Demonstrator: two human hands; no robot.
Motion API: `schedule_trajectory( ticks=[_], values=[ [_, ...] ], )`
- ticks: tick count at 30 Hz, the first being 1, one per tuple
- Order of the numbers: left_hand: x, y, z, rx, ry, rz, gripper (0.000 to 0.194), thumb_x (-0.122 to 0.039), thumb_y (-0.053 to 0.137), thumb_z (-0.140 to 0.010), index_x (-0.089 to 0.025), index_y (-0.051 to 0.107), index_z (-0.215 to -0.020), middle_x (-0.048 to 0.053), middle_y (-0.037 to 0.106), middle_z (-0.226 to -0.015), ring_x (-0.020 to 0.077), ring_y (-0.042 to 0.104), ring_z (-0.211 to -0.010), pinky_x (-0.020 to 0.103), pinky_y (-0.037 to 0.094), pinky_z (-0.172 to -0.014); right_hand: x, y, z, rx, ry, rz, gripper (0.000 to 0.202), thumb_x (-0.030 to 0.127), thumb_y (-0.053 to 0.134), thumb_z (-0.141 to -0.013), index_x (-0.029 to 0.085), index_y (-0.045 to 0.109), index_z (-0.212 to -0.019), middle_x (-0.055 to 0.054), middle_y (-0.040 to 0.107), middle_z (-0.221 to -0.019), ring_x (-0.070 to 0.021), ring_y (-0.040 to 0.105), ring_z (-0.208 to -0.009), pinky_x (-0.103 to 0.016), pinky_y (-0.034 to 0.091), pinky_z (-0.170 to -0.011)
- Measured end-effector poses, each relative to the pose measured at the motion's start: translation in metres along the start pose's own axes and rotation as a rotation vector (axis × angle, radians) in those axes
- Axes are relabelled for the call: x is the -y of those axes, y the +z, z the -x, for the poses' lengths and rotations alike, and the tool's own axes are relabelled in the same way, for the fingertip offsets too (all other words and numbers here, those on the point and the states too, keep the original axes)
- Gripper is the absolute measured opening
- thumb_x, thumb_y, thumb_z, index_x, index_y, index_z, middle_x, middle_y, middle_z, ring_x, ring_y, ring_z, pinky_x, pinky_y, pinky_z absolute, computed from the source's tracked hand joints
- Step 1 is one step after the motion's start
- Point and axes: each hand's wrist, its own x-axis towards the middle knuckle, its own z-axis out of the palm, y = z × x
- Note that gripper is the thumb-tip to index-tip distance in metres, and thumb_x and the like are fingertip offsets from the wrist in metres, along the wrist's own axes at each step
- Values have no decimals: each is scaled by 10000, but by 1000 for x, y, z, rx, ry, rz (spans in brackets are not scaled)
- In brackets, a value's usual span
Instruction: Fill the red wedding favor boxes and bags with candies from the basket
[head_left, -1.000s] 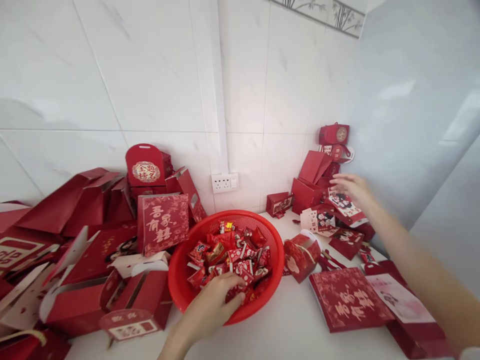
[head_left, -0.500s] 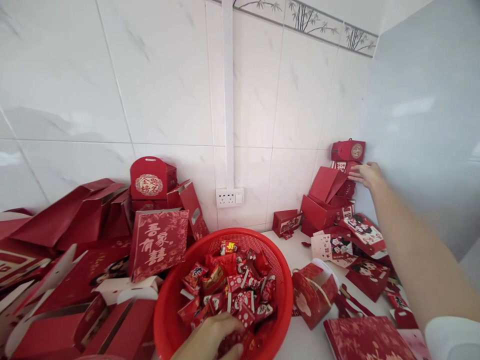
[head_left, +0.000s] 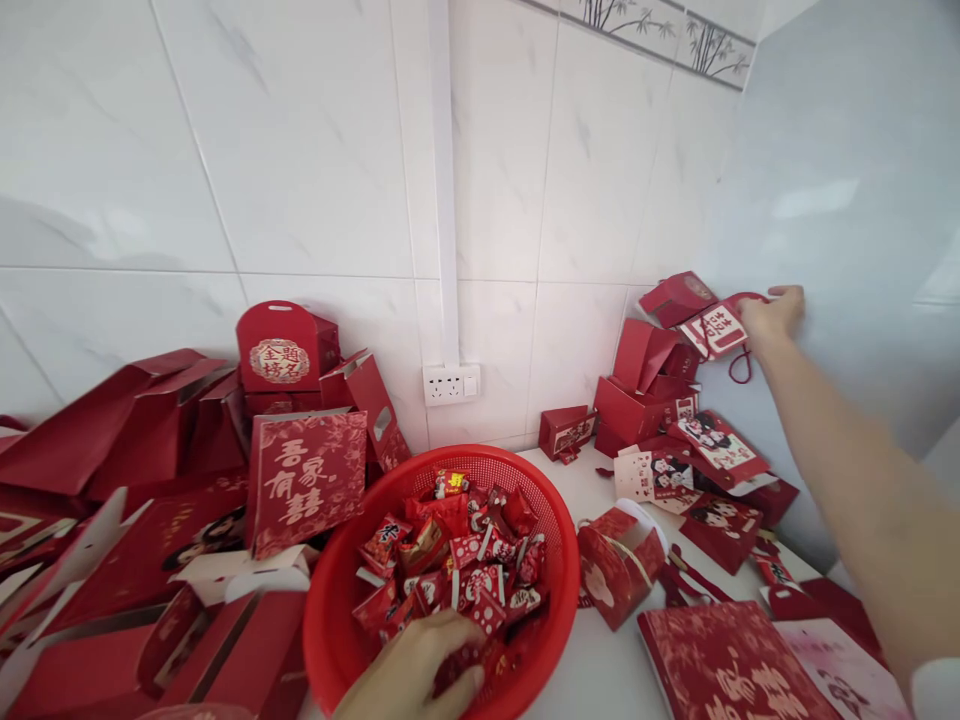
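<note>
My left hand is in the red plastic basket, curled over wrapped candies with thumb and fingers around some of them. At the far right, my right hand is stretched out by the wall and grips a small red gift box with a white patterned face and a hanging red cord. Part of that box is hidden behind the hand. Touching it on the left, another red box leans at a tilt on top of the stack.
Red gift boxes are stacked in the right corner, with flatter printed packets below them. A corded red box lies right of the basket. Many red boxes crowd the left side. A wall socket sits behind the basket.
My right hand has taken hold of a box and pulled it rightward out of the stack. The box above it has tipped. My left hand stays in the basket.
</note>
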Motion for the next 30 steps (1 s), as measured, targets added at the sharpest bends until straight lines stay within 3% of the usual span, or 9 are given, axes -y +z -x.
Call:
schedule_trajectory(
  ticks=[2,8,13,18,22,25,28,30],
  values=[
    [-5,-2,0,18,-20,-2,269,-358,553,-891,-262,766,-1026,41,756,-1166,257,676,-1070,297,517,-939,9,-20,3,-1,0,18,532,44,727,-759,42,581,-1271,-238,605,-1247,-236,580,-1050,-384,423,-856],
    [-11,-9,-2,104,1,-11,308,-369,489,-955,-236,740,-1075,51,749,-1161,240,669,-1055,292,495,-910,22,-70,22,78,-71,47,436,63,724,-762,-30,673,-1184,-235,666,-1184,-197,586,-979,-367,413,-869],
    [-12,-10,-3,100,25,-15,296,-360,503,-960,-225,743,-1067,48,755,-1127,227,668,-1037,272,483,-905,14,-96,41,128,-120,-12,320,52,721,-765,-10,720,-1080,-189,714,-1049,-131,580,-807,-345,445,-804],
    [-17,-12,-2,85,48,-25,299,-355,515,-951,-215,759,-1052,47,771,-1081,220,682,-962,272,496,-869,10,-121,69,223,-173,-174,64,82,706,-822,60,715,-880,-76,689,-798,-107,594,-701,-324,485,-757],
    [-18,-14,-4,87,73,-14,299,-363,517,-961,-216,757,-1062,53,774,-1069,227,694,-975,285,511,-890,9,-152,107,437,-235,-496,89,87,755,-750,134,680,-740,-19,644,-682,-108,578,-670,-339,479,-726],
    [-16,-13,-5,6,135,20,304,-363,524,-969,-219,745,-1121,68,760,-1147,240,691,-1064,319,518,-967,3,-181,145,641,-314,-630,121,158,816,-650,189,734,-733,-29,681,-680,-130,596,-624,-310,463,-600],
    [-22,-11,-2,-158,226,146,327,-379,558,-971,-220,711,-1212,91,715,-1277,254,630,-1237,377,468,-1107,-4,-207,190,809,-557,-532,114,149,778,-716,255,754,-751,-43,709,-693,-169,628,-612,-297,466,-510],
    [-32,-10,4,-236,282,289,331,-399,564,-982,-207,694,-1219,120,666,-1351,259,582,-1311,396,460,-1130,-10,-220,221,928,-718,-510,217,98,723,-781,295,766,-860,-46,730,-733,-202,681,-673,-328,544,-575]
  ],
)
